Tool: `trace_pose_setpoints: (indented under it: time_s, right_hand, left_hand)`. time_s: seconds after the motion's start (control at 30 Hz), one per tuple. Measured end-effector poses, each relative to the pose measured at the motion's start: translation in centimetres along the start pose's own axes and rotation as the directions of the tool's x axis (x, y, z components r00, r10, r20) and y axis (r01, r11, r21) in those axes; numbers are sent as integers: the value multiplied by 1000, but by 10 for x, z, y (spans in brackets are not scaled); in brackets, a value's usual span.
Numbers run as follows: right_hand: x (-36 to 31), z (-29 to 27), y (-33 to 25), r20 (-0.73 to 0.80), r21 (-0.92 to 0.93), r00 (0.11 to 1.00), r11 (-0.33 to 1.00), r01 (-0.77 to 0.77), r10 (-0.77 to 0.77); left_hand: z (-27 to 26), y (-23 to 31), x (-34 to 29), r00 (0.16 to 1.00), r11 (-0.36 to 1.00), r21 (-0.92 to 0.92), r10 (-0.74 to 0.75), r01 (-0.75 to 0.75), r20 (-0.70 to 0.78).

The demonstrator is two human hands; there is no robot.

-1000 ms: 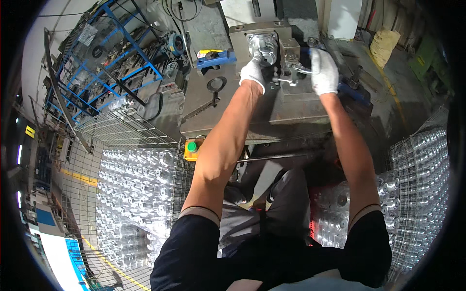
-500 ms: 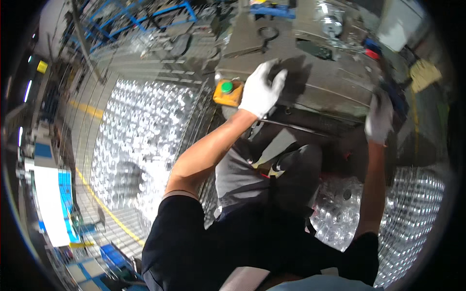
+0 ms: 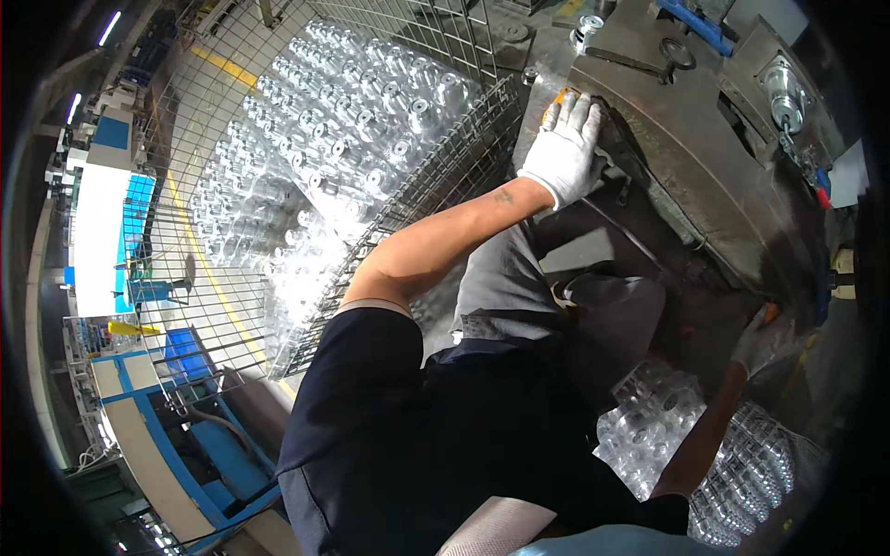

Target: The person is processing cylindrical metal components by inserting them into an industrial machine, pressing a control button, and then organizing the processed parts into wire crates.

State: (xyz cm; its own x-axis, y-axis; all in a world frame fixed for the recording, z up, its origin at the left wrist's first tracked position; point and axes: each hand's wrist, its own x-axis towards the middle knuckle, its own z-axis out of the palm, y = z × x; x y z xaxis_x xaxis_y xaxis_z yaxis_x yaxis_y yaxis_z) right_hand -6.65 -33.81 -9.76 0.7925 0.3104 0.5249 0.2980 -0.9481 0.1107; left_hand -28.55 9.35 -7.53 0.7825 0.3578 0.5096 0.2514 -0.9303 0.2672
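My left hand (image 3: 567, 153), in a white work glove, lies over the bench's near left corner. Its fingers are stretched out side by side and cover most of a small yellow-orange container (image 3: 560, 96), of which only an edge shows beyond the fingertips. My right hand (image 3: 766, 345), also gloved, is low beside the bench's right end, in shadow and smeared. A small orange patch (image 3: 771, 313) shows at its fingers; I cannot tell whether they hold it. The metal bench (image 3: 677, 139) carries a ring-ended metal tool (image 3: 672, 61) and a shiny cylindrical metal fixture (image 3: 783, 97).
At left stands a wire cage (image 3: 445, 176) filled with clear shiny bottle-like pieces (image 3: 324, 139). More clear pieces (image 3: 649, 417) lie low at right, next to my right forearm. A small clear piece (image 3: 587, 32) stands at the bench's far left. Blue-and-cream machinery (image 3: 185, 454) is at lower left.
The view has swung left, so the cage fills more of it. My left hand has come over the yellow-orange container it was beside. My right hand has dropped lower, beside the bench end.
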Motion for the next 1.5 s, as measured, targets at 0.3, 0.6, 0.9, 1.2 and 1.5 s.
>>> trace_pose_setpoints:
  time_s: [0.3, 0.6, 0.9, 1.2, 1.5]
  right_hand:
    - [-61, -50, -23, -232, 165, 971, 982, 88, -48]
    - [-66, -55, -58, 159, 255, 972, 944, -210, 174]
    - [66, -84, -91, -58, 271, 993, 956, 112, -100]
    - [208, -64, -82, 83, 289, 993, 956, 51, -78]
    - [108, -135, -143, 313, 639, 946, 755, -144, -85]
  left_hand:
    - [31, -109, -58, 904, 950, -223, -284, 219, -321]
    - [56, -289, -78, 646, 576, 380, -760, 724, -78]
    - [64, -332, -75, 632, 631, 339, -765, 698, 125]
    - [86, -350, -91, 612, 624, 119, -781, 772, 123]
    - [64, -347, -94, 655, 660, -6, -746, 751, -123]
